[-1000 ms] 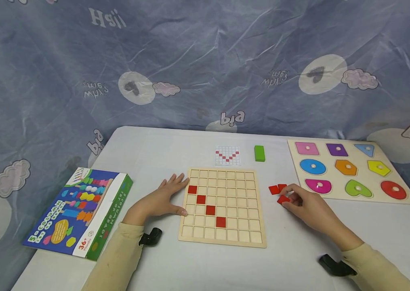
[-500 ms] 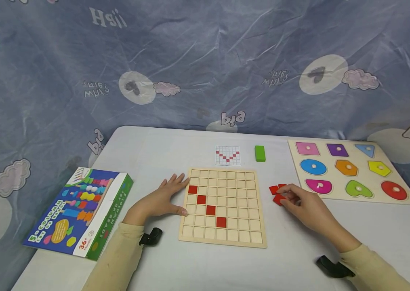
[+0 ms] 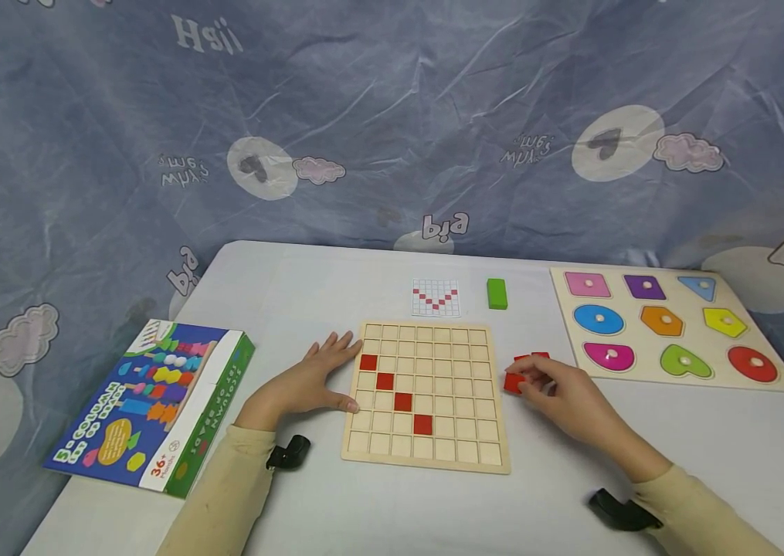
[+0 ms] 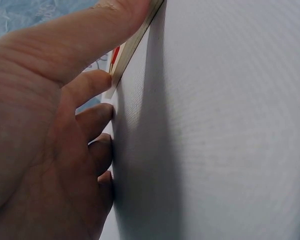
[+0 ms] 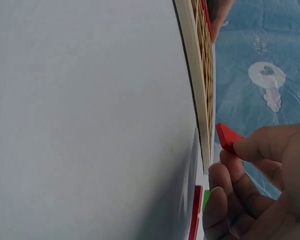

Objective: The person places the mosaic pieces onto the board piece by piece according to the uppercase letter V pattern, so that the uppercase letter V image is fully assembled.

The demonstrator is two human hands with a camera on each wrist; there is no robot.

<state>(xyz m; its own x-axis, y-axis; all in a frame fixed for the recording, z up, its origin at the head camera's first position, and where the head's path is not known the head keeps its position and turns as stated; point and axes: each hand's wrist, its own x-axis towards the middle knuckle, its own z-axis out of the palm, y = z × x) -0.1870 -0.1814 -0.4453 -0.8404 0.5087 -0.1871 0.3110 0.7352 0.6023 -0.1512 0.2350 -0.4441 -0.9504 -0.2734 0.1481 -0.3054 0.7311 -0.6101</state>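
A wooden grid board point(image 3: 433, 466) lies on the white table, with several red square tiles set in its cells in a diagonal from upper left downward. My left hand point(image 3: 308, 382) rests beside the board's left edge, thumb and index finger touching it and fingers spread. My right hand point(image 3: 568, 394) pinches a red square tile point(image 3: 514, 383) between thumb and fingertips, just off the board's right edge. In the right wrist view this tile point(image 5: 227, 136) shows tilted and held clear of the table. Other red tiles point(image 3: 540, 356) lie behind the right hand, partly hidden.
Behind the board lie a small pattern card point(image 3: 436, 298) with a red V on a grid and a green block point(image 3: 497, 294). At the right is a shape puzzle board point(image 3: 649, 372) with knobbed pieces. A blue toy box point(image 3: 148, 409) stands at the left.
My right hand has moved left with the red tile, from beside the loose tiles to near the board's right edge. My left hand has stayed in place.
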